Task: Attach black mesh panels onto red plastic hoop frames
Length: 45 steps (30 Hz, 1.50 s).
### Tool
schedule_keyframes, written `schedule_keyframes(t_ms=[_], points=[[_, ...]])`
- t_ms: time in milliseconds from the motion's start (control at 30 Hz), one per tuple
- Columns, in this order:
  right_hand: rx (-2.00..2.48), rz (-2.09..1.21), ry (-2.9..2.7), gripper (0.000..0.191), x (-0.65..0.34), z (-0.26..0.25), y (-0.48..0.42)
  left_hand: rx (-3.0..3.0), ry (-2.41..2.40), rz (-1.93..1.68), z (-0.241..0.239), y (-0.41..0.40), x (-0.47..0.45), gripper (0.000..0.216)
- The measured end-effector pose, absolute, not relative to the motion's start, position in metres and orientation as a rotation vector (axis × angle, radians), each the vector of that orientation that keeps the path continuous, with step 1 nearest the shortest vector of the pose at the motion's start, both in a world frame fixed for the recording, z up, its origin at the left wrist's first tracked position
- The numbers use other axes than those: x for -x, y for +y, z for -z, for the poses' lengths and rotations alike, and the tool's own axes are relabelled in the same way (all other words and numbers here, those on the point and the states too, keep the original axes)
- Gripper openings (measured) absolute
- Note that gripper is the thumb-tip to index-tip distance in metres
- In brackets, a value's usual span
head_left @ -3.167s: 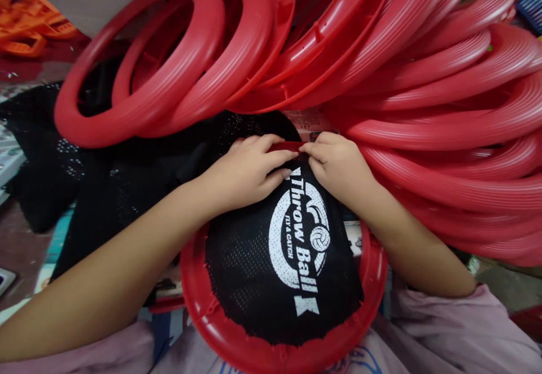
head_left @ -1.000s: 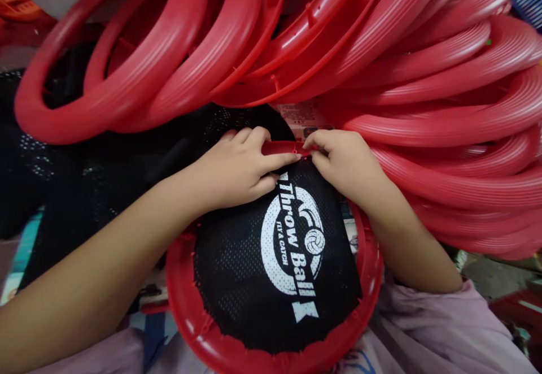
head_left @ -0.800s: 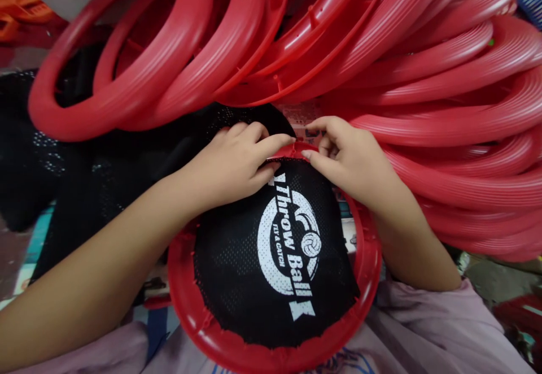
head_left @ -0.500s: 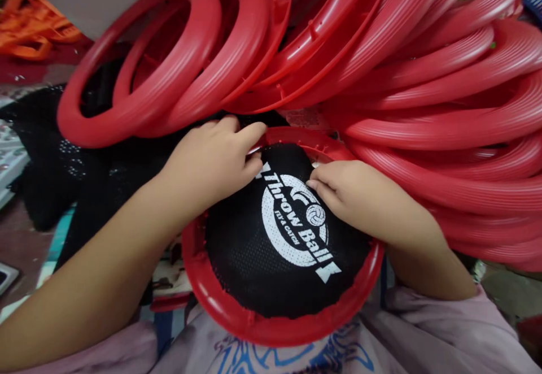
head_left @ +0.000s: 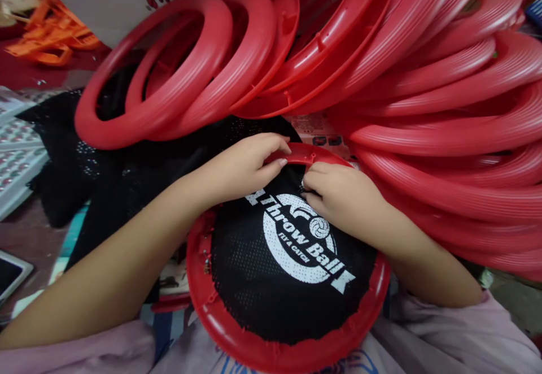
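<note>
A red plastic ring (head_left: 351,346) leans against my lap, its inner side up. Stretched across it is a black mesh disc (head_left: 249,289) with white "Throw Ball" print. My left hand (head_left: 249,162) is at the ring's far rim, fingers over the rim and thumb by the mesh edge. Just right of it, my right hand (head_left: 339,193) pinches the far edge of the mesh, where a gap shows between fabric and rim. Small pegs stand along the rim, with the mesh edge against them on the near side. My right fingertips are partly hidden.
Many red rings (head_left: 444,131) are heaped at the back and right, close to my right arm. Black mesh pieces (head_left: 139,187) lie beyond my left forearm. At far left are orange plastic parts (head_left: 51,32), white trays (head_left: 21,153) and a phone-like device (head_left: 12,275).
My left hand has slid right along the far rim, nearer my right hand. The mesh's far edge is drawn differently, and the ring sits slightly lower in view.
</note>
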State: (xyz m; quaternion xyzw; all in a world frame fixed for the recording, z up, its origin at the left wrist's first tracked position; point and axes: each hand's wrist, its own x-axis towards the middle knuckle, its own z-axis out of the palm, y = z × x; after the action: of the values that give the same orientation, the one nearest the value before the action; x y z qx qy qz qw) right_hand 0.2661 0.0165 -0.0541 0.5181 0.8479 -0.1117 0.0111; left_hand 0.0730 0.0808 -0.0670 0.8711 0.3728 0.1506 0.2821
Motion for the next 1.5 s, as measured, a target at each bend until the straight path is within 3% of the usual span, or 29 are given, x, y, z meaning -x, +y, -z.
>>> schedule_keyframes(t_ms=[133, 267, 700, 1133, 1500], points=[[-1.900, 0.591, 2.731, 0.003, -0.276, 0.049, 0.020, -2.121, 1.062, -0.451, 0.067, 0.078, -0.066, 0.024], [-1.783, 0.775, 3.015, 0.016, -0.283, 0.052, 0.025, -2.116, 1.066, -0.403, 0.065, 0.077, -0.063, 0.021], [-1.618, 0.498, 2.994, 0.039, -0.284, 0.060, 0.030, -2.277, 1.098, -0.513, 0.074, 0.076, -0.067, 0.018], [-1.691, 0.295, 2.893, 0.037, -0.281, 0.063, 0.033, -2.309, 1.255, -0.489, 0.079, 0.079, -0.073, 0.019], [-1.694, 0.465, 2.869, 0.033, -0.286, 0.056, 0.033, -2.302, 1.155, -0.487, 0.079, 0.081, -0.066, 0.014]])
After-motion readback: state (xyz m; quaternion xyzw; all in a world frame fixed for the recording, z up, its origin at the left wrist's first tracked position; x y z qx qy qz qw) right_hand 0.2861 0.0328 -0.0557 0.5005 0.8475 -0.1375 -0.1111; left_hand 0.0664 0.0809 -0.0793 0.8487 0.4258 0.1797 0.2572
